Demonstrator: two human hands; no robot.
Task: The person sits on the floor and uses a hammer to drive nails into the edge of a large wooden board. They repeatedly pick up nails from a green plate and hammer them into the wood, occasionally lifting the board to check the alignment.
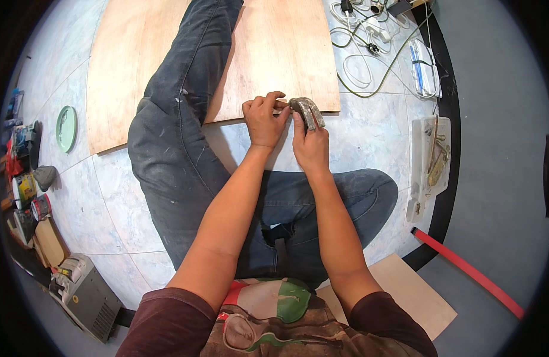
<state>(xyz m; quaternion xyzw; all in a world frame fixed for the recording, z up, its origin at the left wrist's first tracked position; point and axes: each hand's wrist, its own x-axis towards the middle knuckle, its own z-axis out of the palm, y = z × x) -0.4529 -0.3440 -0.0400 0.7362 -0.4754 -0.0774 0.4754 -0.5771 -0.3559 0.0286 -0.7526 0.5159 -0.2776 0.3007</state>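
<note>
My right hand grips a worn claw hammer close up at its metal head, with the thumb along its side. The handle does not show. Beside it is my left hand, its fingers bent and its thumb and fingertips close to the hammer's face. Whether something small, such as a nail, sits between those fingertips is too small to tell. Both hands are over the near edge of a plywood panel, which lies on the tiled floor between and beyond my legs.
Another plywood panel lies left of my outstretched leg. Tangled cables are at the upper right, above a clear plastic case of metal parts. A red bar is at lower right. A green plate and a grey machine are left.
</note>
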